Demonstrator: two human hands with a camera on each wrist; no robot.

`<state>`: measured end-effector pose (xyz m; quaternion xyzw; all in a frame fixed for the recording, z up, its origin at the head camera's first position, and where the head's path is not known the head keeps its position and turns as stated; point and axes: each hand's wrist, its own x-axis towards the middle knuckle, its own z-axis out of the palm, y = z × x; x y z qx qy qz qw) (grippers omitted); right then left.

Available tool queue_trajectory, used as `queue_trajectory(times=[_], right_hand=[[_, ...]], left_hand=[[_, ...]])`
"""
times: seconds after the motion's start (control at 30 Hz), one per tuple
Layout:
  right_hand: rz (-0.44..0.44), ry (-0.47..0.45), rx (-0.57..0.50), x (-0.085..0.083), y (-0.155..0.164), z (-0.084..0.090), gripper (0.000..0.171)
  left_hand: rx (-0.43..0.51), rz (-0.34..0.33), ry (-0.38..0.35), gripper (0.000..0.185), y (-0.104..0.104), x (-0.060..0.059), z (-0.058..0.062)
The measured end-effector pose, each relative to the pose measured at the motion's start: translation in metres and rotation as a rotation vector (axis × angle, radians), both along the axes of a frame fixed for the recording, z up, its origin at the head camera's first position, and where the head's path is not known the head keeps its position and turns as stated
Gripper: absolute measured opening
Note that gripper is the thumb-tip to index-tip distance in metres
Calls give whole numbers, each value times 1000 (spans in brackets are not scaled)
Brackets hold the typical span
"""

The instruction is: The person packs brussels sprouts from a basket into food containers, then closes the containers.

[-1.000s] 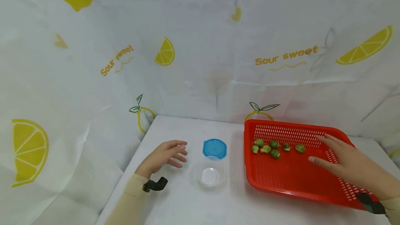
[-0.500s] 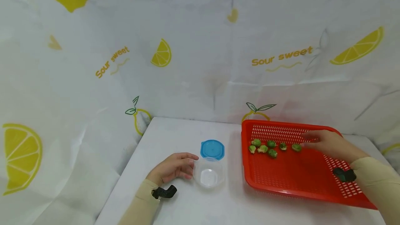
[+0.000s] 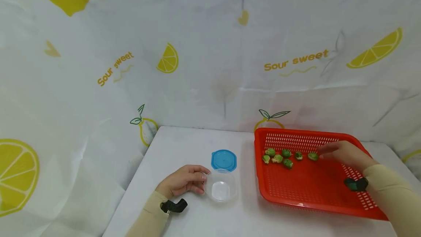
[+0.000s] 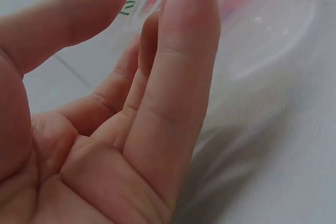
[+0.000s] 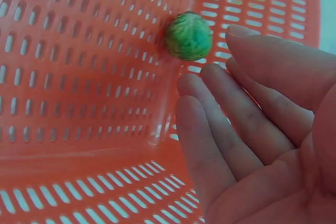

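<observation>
Your left hand [image 3: 184, 181] has moved right over the last second, and its loosely bent fingers now come up to the left rim of the clear plastic bowl [image 3: 221, 191]; thumb and fingers stand apart, and whether they press its wall you cannot tell. Your right hand [image 3: 343, 154] has swung left and drawn its spread fingers partway in, so the fingertips sit just right of the rightmost Brussels sprout [image 3: 313, 156]; the right wrist view shows a gap there, thumb clear of the fingers, nothing held. Both hands are thus in position, you could judge, yet the handling itself is not begun: that sprout lies on the floor of the red basket [image 3: 299, 185], and the bowl stands on the white table [image 3: 197, 218], uncovered, with no sprout in it. Farther out, the other six sprouts [image 3: 277, 158] cluster at the basket's far left, the blue lid [image 3: 223, 160] lies flat just beyond the bowl, and a lemon-print sheet [image 3: 204, 83] hangs behind everything.
</observation>
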<state>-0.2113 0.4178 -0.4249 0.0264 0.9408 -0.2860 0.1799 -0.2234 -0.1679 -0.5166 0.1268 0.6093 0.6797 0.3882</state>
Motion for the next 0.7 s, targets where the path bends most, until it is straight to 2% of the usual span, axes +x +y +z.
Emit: queue_trajectory(times=[0.17,0.37,0.57,0.7], right_hand=[[-23,-4,-31,-2,3,-10,53],[-49,1,-63,-6,2,-20,53],[-76,2,-88,-6,-2,-25,55],[-105,1,-104,-5,-5,-24,54]], left_hand=[[-2,-21,17,39,1,-2,-1],[29,-33,5,36,0,-2,0],[68,-49,-7,36,1,-2,0],[81,-50,-19,37,-1,-3,-5]])
